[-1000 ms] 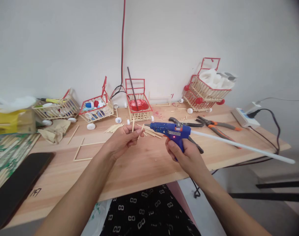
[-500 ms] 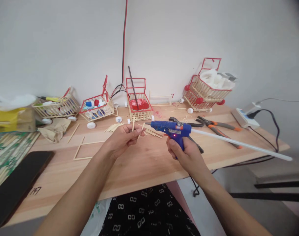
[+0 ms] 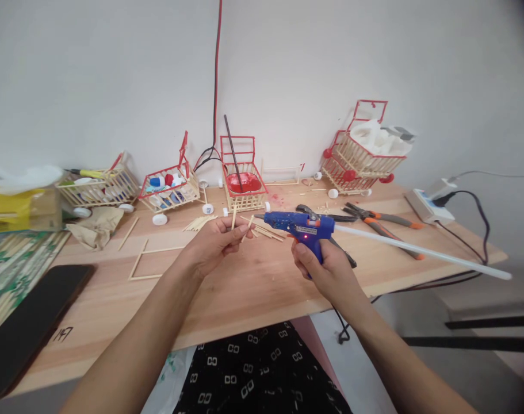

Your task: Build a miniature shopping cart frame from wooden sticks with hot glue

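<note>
Two short wooden sticks (image 3: 234, 217) are pinched in my left hand (image 3: 214, 244), their tips pointing up. My right hand (image 3: 322, 267) grips a blue glue gun (image 3: 298, 224) by its handle, and a small red light glows on its side. The metal nozzle points left, at or very near the tip of one stick; whether it touches, I cannot tell. A long white glue stick (image 3: 421, 250) juts out of the gun's back end. On the table behind my hands lie cut wooden sticks (image 3: 268, 231). An open wooden stick frame (image 3: 152, 250) lies left of my left hand.
Small stick carts (image 3: 244, 201) with red rims stand along the wall, several of them loaded. Pliers (image 3: 382, 230) lie behind the glue gun, near a white power strip (image 3: 429, 207). A phone (image 3: 37, 322) and bundled sticks (image 3: 11, 282) lie at left.
</note>
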Available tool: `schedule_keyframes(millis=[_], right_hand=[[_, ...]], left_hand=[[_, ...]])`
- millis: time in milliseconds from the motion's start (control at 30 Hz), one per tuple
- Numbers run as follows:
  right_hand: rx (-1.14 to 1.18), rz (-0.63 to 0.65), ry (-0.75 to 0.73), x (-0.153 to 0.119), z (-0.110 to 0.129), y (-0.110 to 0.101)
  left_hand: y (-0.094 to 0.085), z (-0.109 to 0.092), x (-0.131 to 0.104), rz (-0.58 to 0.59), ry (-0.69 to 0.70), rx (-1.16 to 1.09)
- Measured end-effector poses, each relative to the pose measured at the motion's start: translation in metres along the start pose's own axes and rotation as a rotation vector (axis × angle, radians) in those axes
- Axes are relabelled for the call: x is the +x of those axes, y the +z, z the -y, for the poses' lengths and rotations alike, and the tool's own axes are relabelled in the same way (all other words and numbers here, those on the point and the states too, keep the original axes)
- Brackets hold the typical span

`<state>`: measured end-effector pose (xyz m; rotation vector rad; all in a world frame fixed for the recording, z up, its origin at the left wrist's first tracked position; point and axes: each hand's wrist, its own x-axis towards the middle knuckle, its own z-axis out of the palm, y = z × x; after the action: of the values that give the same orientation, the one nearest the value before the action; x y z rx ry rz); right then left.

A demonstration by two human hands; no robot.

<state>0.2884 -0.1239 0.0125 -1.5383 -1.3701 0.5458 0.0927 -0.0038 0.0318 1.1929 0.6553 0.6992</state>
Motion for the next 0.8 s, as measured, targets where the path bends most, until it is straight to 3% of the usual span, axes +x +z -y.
schedule_keyframes(millis=[800], right_hand=[[0.030,0.036,0.030,-0.0002,0.0000,-0.0012]], left_hand=[[-0.0020,0.0014,0.0000,-0.037,-0.012,0.030]])
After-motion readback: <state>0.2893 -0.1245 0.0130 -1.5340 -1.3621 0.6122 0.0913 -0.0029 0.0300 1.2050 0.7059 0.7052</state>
